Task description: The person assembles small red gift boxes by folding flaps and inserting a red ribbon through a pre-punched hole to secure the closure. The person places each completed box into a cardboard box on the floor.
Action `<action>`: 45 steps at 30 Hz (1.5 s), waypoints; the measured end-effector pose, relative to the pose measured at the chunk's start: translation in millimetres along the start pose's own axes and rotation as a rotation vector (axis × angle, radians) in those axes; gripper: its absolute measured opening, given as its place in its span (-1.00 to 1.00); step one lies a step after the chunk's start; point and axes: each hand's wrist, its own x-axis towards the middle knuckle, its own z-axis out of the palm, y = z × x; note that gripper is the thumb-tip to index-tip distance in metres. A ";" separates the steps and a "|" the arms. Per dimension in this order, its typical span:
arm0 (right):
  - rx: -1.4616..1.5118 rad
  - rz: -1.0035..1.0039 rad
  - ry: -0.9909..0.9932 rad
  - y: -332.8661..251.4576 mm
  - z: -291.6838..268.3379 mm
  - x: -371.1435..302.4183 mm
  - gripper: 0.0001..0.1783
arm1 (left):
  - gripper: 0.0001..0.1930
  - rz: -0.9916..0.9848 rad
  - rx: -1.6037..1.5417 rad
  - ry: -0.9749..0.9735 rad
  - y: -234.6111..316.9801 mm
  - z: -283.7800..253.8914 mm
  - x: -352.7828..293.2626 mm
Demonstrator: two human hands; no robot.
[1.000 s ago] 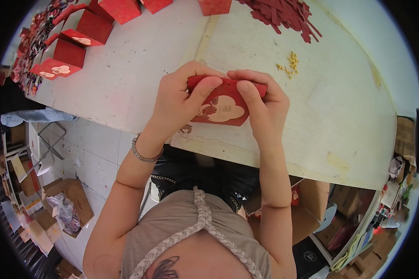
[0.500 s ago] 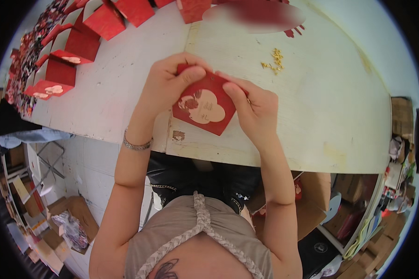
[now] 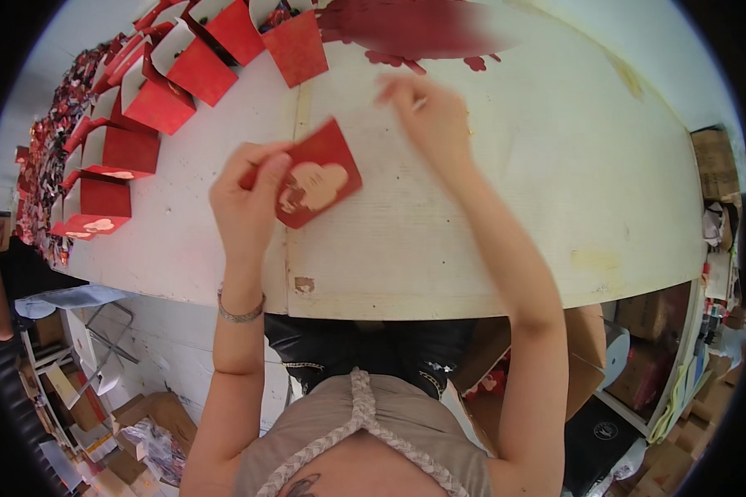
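Observation:
A small red box [image 3: 346,161] with a cream flower-shaped label hangs tilted above the white table. My left hand [image 3: 253,186] is closed on its left edge, thumb on the near face. Farther right, my right hand [image 3: 435,116] is off the box and raised over the table. Motion smears its fingers, so whether they hold anything does not show. Beyond its fingertips lie dark red cut pieces [image 3: 394,60], partly covered by a blurred patch. A few small gold bits [image 3: 470,124] peek out beside the right hand, which hides the others.
Open red boxes [image 3: 164,98] stand in a curved row at the left and far side of the white table [image 3: 373,265]. Behind them is a heap of small wrapped items [image 3: 62,124]. Below the table's right part sits a cardboard box [image 3: 584,340].
My right hand has let go of the red box and moved away to the far side. My left hand has shifted left with the box, now turned another way. The view has shifted somewhat.

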 end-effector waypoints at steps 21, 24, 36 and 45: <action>-0.039 -0.374 -0.455 -77.4 -108.7 3.3 -0.90 | -0.94 0.112 -0.257 -0.168 -2.9 24.7 -1.1; -0.281 -0.316 -0.695 -104.1 -94.5 -7.7 -0.92 | -0.90 0.166 -0.257 -0.229 -9.4 26.0 6.1; -0.531 -0.683 -0.522 -106.1 -58.7 15.1 -0.89 | -0.91 0.334 -0.212 -0.239 -1.7 40.5 8.8; -0.564 -0.251 -0.144 40.1 -83.8 -18.5 -0.86 | -0.83 0.336 -0.147 -0.177 -0.1 43.2 -5.5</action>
